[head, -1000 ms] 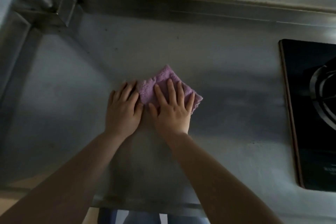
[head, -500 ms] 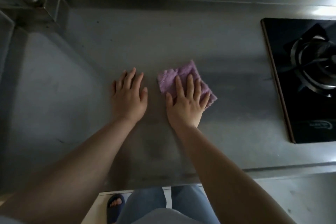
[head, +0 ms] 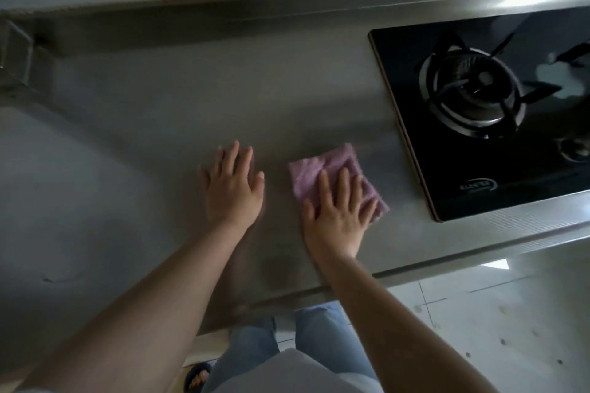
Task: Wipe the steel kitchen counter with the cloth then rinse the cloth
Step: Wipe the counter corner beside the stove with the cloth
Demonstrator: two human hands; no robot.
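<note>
Right hand [head: 336, 212], centre of frame: fingers straight and spread, pressed flat on purple cloth [head: 322, 174]. Cloth folded, flat on steel counter [head: 166, 124], far edge and right corner showing past the fingertips, near the left edge of the black glass hob [head: 415, 175] but apart from it. Left hand [head: 233, 191], just left of centre: palm down, fingers straight and close together, resting on bare counter, apart from the cloth. Gas burner [head: 472, 92] with pan support at upper right. Raised steel back edge [head: 287, 6] across the top. Tiled floor [head: 495, 313] at lower right; blue jeans [head: 252, 341] and a sandalled foot [head: 198, 376] at bottom centre.
</note>
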